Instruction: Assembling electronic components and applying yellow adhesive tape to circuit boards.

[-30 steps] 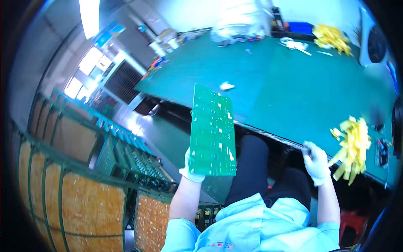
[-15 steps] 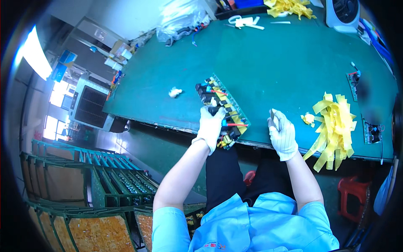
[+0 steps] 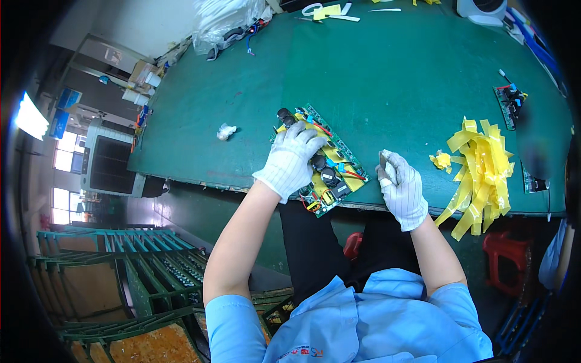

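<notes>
A green circuit board [image 3: 340, 162] lies at the near edge of the table, its yellow-taped face up, with black cylindrical parts and red and blue wires. My left hand [image 3: 289, 158], in a white striped glove, is laid over the board's left part, fingers curled on its components. That hand covers some of the parts. To the right of the board, my gloved right hand [image 3: 402, 189] is closed around a small, flat grey metal piece [image 3: 382, 160], like a blade. Its tip shows above the thumb; the rest is hidden in the fingers.
Yellow tape strips [image 3: 482, 175] hang over the table's front edge, beside a crumpled yellow scrap [image 3: 441, 161]. A white crumpled scrap [image 3: 226, 131] lies left. More circuit boards [image 3: 510, 107] lie far right. White-handled scissors [image 3: 312, 10] are at the back; a red stool [image 3: 507, 257] stands below.
The circuit board has tipped from a steep tilt to lying flatter, face up. My left hand has moved from its side edge onto its top. The right hand still holds the metal piece.
</notes>
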`<state>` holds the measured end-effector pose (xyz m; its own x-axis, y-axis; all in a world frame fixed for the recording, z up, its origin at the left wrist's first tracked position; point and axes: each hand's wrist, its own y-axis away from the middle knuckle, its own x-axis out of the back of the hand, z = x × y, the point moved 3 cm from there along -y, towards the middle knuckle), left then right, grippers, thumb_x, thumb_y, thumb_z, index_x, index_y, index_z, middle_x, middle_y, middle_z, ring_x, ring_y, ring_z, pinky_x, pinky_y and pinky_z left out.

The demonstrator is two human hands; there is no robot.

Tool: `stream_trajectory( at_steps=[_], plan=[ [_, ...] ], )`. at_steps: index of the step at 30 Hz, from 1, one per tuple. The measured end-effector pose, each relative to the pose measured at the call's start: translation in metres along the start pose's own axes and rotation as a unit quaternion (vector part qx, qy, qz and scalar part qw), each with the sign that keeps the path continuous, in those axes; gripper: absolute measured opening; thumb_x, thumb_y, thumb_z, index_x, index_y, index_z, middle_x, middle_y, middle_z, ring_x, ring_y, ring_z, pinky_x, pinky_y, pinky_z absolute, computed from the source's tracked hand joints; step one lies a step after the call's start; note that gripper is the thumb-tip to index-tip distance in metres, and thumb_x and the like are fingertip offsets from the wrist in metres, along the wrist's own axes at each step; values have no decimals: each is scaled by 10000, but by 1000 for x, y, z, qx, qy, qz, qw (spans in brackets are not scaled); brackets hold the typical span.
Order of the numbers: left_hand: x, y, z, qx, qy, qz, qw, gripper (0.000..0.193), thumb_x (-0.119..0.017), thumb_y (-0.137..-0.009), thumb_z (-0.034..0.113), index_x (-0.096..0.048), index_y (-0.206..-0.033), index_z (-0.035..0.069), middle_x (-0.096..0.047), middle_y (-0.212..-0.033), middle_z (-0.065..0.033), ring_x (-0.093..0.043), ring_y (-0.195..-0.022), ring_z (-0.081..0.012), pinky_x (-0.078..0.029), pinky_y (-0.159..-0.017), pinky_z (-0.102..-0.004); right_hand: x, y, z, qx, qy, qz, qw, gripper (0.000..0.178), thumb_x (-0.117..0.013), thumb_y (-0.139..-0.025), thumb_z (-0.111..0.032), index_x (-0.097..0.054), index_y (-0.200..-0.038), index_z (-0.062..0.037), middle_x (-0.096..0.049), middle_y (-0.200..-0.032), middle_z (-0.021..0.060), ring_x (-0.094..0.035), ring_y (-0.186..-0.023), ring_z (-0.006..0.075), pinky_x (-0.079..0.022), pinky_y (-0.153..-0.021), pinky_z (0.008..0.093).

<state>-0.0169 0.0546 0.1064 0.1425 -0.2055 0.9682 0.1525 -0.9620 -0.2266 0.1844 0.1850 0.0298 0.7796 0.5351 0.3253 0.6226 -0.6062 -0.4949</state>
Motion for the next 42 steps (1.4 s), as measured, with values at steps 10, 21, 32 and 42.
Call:
stream_trajectory(
  at_steps=[10, 21, 32, 42],
  plan=[
    [5, -11, 7, -11, -52, -177, 983, 251, -688, -675, 157, -671, -914, 81, -644, -953, -135, -613, -992, -313, -424, -950, -440, -3, 1, 9, -42, -20, 16, 999, 377, -710, -878, -128, -579, -1206, 5, -687, -1077, 208, -705, -911, 371, -562, -765, 385],
    [18, 27, 6, 99, -17, -56, 993, 301, -635, -668, 108, -681, -964, 71, -638, -943, -137, -605, -967, -334, -439, -936, -467, 36, -17, -29, -50, 150, -33, 987, 289, -638, -935, -174, -572, -1192, -58, -648, -1009, 139, -662, -826, 346, -543, -704, 410],
    [-26, -22, 33, 88, 188, 66, 976, 206, -622, -874, 197, -685, -1029, 76, -661, -1136, -147, -617, -1076, -321, -467, -942, -451, 21, 3, -32, -1, 279, -220, 935, 202, -648, -785, -68, -608, -979, -106, -572, -931, 85, -615, -881, 286, -516, -691, 425],
    [-32, -26, 33, 87, 214, 52, 972, 178, -611, -895, 190, -690, -992, 64, -693, -1057, -118, -641, -1011, -311, -488, -897, -442, 19, 2, -28, 9, 319, -222, 921, 186, -667, -773, -97, -608, -949, -106, -547, -877, 73, -611, -844, 251, -531, -653, 390]
  ],
)
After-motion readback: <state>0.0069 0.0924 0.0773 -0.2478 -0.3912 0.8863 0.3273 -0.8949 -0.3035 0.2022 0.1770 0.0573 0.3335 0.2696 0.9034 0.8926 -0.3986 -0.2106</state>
